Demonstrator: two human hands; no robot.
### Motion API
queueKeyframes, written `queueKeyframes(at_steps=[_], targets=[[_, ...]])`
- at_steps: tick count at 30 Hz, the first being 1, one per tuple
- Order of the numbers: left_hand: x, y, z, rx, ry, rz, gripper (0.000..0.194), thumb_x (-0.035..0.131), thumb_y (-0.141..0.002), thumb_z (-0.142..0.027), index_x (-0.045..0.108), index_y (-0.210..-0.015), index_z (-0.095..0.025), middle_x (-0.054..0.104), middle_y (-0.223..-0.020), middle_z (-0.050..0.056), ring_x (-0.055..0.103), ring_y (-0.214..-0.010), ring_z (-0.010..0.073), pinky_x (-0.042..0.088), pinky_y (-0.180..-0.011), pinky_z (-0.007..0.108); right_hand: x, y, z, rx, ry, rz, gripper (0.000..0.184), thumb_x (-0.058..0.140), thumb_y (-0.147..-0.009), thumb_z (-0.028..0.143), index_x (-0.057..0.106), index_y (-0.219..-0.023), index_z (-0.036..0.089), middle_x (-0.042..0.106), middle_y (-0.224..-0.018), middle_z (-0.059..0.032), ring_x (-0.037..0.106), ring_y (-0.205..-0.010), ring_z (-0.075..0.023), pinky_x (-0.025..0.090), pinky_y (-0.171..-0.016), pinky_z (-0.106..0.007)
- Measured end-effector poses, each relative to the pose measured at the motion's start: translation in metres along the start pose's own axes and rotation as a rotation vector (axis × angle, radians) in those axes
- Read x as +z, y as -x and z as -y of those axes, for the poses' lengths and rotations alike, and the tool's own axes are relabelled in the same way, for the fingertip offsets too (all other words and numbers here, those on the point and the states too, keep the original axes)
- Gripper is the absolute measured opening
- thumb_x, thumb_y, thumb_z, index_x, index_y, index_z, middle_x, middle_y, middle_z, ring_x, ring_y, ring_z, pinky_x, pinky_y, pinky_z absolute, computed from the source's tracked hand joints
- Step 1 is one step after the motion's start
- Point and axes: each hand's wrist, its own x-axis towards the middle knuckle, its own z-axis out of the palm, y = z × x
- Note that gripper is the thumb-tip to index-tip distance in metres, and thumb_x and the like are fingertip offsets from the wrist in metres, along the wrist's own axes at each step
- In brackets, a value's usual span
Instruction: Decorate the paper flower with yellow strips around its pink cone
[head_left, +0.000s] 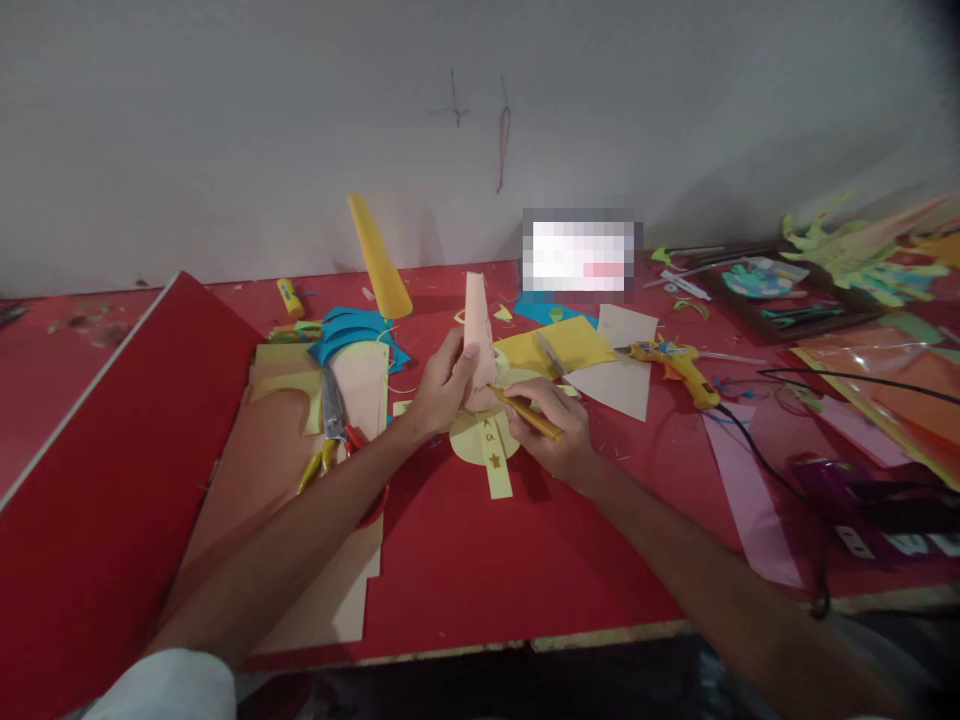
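My left hand is wrapped round a pale pink paper cone, its narrow end pointing up and away from me. Small pen marks run along the cone's right side. In my right hand is a yellow pen, its tip at the cone's lower edge. Beneath the cone lies a round pale-yellow paper piece. A pale-yellow strip with letters and a brown star crosses it toward me.
Scissors and cut paper sheets lie left, beside a red panel. A yellow cone stands behind. To the right are a corded yellow glue gun, a dark tray and a purple case.
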Motion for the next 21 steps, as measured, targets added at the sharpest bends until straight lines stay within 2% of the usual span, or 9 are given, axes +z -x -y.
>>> queueKeyframes(at_steps=[10,16,21], targets=[[-0.0002,-0.0008,-0.0007,0.006,-0.011,0.002,0.039,0.046,-0.103,-0.055,0.058,-0.110,-0.020,0.065,-0.099,0.006,0.061,-0.089,0.0175,0.048,-0.079,0.029,-0.0013,-0.0007,0.0022,0.025,0.010,-0.009,0.013,0.060,-0.092,0.018,0.061,-0.103,0.025,0.070,-0.090,-0.0041,0.069,-0.079,-0.0175,0.059,-0.073,-0.030],[0.0005,-0.0002,-0.0017,-0.002,-0.025,-0.014,0.039,0.047,-0.102,-0.056,0.059,-0.107,-0.020,0.063,-0.093,0.004,0.059,-0.080,0.0157,0.047,-0.074,0.029,-0.0039,-0.0031,0.0066,-0.014,-0.021,0.015,0.014,0.060,-0.092,0.016,0.061,-0.104,0.024,0.069,-0.087,-0.0040,0.066,-0.074,-0.0162,0.057,-0.069,-0.028],[0.0014,-0.0003,-0.0011,-0.001,0.001,-0.017,0.038,0.047,-0.102,-0.055,0.060,-0.109,-0.019,0.066,-0.096,0.005,0.062,-0.084,0.0162,0.049,-0.076,0.029,-0.0031,-0.0049,0.0066,-0.044,-0.049,0.054,0.015,0.059,-0.094,0.016,0.061,-0.107,0.024,0.070,-0.089,-0.0049,0.067,-0.079,-0.0176,0.058,-0.074,-0.031]])
